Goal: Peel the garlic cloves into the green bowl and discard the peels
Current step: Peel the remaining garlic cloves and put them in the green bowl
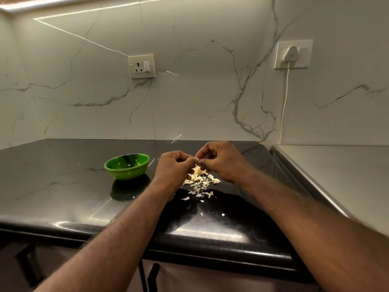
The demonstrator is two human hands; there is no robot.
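Two bare forearms reach over the rounded front edge of a glossy black bench (63,186). A loose heap of pale garlic peels (200,181) lies on the bench directly beneath the hands, with a few stray flakes nearer the edge. The left hand (171,165) and right hand (221,161) meet above the heap, fingers curled, both pinching a bit of garlic (197,159) too small to make out further. The green bowl (128,172) stands upright to the left, apart from the heap. Behind, a marble-veined wall carries a socket (142,66) and a white plug (292,54).
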